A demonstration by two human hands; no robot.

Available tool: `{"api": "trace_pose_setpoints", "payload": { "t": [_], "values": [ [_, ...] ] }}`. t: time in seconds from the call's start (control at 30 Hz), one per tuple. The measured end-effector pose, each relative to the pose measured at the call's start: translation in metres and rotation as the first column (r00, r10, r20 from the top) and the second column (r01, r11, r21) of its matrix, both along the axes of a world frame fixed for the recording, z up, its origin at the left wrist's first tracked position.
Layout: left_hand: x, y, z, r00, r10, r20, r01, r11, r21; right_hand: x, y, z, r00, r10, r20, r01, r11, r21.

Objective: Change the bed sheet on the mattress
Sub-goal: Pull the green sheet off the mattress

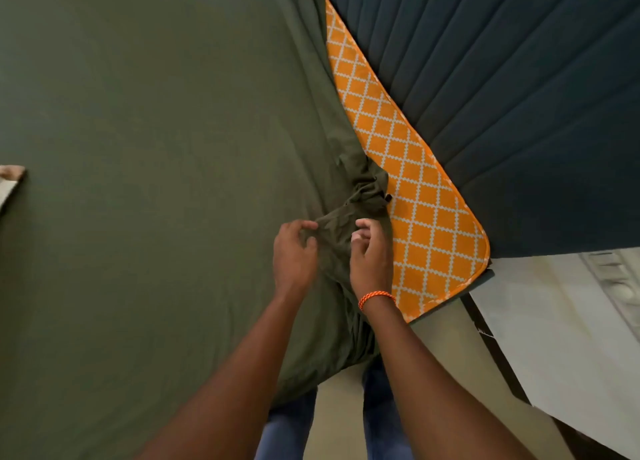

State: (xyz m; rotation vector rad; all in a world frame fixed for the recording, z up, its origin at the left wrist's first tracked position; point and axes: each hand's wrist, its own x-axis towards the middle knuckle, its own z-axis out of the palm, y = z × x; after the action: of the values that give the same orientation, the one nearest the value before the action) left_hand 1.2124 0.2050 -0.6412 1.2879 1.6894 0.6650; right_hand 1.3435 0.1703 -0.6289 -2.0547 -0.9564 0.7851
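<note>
Bunched green sheet corner between left hand and right hand.

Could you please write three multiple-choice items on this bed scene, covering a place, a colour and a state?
1. Where is the bunched corner of the green sheet?
A. beside the orange mattress corner
B. on the floor
C. over the headboard

2. What colour is the wristband?
A. blue
B. orange
C. white

3. What are the hands doing?
A. hanging idle
B. pressing flat on the headboard
C. working the bunched cloth

Answers: 1 A, the bunch lies against the patterned corner. 2 B, it shows orange on the right wrist. 3 C, the left hand and right hand curl their fingers at the bunch.
</note>
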Motion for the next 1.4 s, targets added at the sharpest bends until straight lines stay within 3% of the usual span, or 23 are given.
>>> {"api": "trace_pose_setpoints", "payload": {
  "t": [0.37,0.93,1.13,1.4],
  "values": [
    [-0.105,-0.086,0.098,0.996,0.026,0.088,-0.021,0.998,-0.056,-0.094,-0.078,0.117,0.957,0.239,-0.164,-0.266,0.95,-0.163],
    [-0.34,-0.309,0.228,0.971,0.178,0.157,-0.183,0.983,0.022,-0.255,-0.262,0.262,0.927,0.333,-0.174,-0.339,0.941,-0.005],
    [-0.453,-0.368,0.279,0.947,0.225,0.229,-0.244,0.968,0.059,-0.372,-0.302,0.301,0.889,0.431,-0.155,-0.427,0.902,0.06],
    [-0.676,-0.468,0.301,0.921,0.324,0.216,-0.35,0.932,0.094,-0.603,-0.374,0.315,0.812,0.561,-0.16,-0.545,0.828,0.135]
  ]
}}
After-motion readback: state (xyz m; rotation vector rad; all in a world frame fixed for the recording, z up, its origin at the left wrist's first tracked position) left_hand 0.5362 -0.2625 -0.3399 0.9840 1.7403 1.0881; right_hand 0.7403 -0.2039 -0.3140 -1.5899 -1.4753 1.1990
